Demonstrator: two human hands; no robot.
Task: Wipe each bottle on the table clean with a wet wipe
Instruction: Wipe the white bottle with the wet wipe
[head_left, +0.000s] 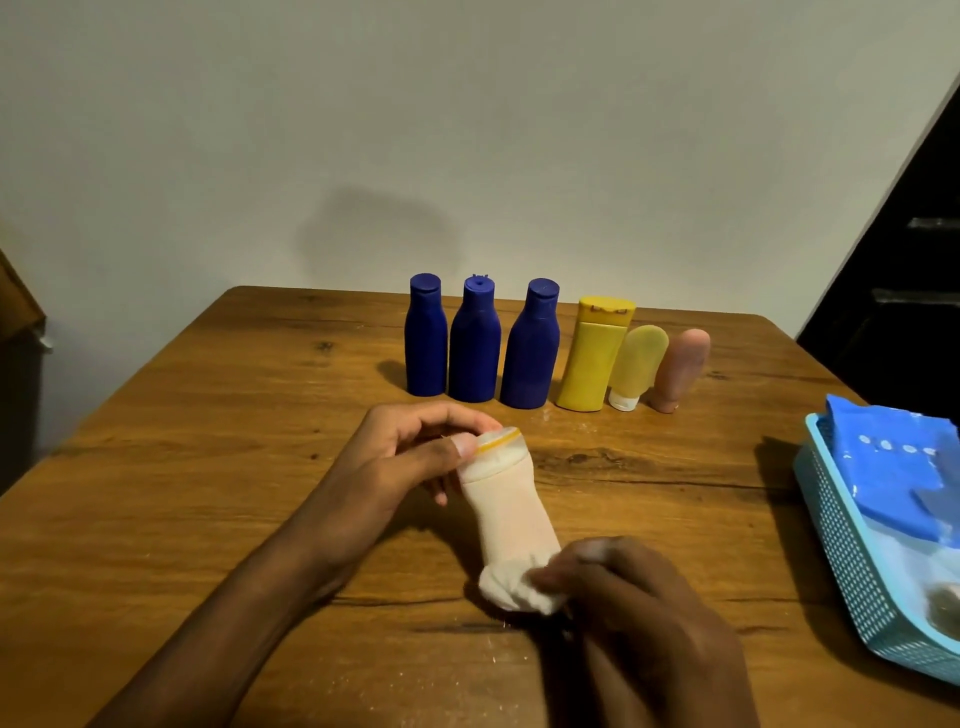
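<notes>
A cream bottle with a yellow ring at its cap lies tilted over the table's middle. My left hand grips its cap end with thumb and fingers. My right hand holds a white wet wipe bunched round the bottle's base. At the back stand three dark blue bottles in a row. To their right come a yellow bottle, a pale yellow tube on its white cap and a pink tube.
The wooden table reaches to a plain wall. A light blue mesh basket at the right edge holds a blue wipes pack. Dark furniture stands beyond the table's right corner.
</notes>
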